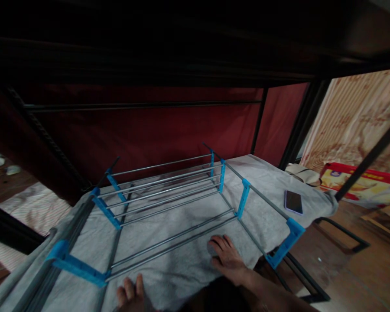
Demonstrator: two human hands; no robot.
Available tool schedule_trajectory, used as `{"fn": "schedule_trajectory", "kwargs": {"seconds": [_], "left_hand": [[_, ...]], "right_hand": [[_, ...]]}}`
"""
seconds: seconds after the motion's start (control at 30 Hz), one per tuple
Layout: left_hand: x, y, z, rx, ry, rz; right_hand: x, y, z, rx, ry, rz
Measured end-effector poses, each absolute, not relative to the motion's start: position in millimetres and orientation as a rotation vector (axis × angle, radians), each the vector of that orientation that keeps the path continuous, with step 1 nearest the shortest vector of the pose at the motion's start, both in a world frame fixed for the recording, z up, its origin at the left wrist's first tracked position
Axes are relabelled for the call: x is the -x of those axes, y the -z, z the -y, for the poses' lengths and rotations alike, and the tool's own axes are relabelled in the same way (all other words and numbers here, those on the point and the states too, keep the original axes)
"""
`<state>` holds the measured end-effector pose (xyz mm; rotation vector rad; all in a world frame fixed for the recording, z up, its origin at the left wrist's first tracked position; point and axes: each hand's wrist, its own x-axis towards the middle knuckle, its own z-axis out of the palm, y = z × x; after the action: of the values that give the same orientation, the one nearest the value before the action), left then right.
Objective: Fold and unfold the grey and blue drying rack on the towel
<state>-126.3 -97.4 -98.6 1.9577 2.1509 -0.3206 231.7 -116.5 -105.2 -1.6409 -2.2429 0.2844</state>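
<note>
Right hand (pixel 226 255) open, on gray cloth (pixel 182 264)

Wide gap between near and far crossbars of grey metal-tube rack with blue plastic brackets (pixel 243 198), side rail bounding right approach, flat black phone (pixel 293 202) beyond, broad black overhead structure (pixel 182 52) limiting height.

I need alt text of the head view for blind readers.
A rack of metal rods and blue brackets sits on grey cloth; the left hand and right hand are at its near side. A phone lies at right.
</note>
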Motion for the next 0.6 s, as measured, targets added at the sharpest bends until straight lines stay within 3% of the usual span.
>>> {"fn": "schedule_trajectory", "kwargs": {"seconds": [0.33,0.47,0.6], "left_hand": [[111,83,102,-1.86,0.595,-2.204],[106,88,104,-1.887,0.562,-2.296],[87,91,108,-1.872,0.381,-2.45]], "right_hand": [[-261,77,97,1.49,-0.898,2.503],[-255,66,91,1.574,-0.856,2.601],[-231,71,100,1.772,-0.58,2.663]]}}
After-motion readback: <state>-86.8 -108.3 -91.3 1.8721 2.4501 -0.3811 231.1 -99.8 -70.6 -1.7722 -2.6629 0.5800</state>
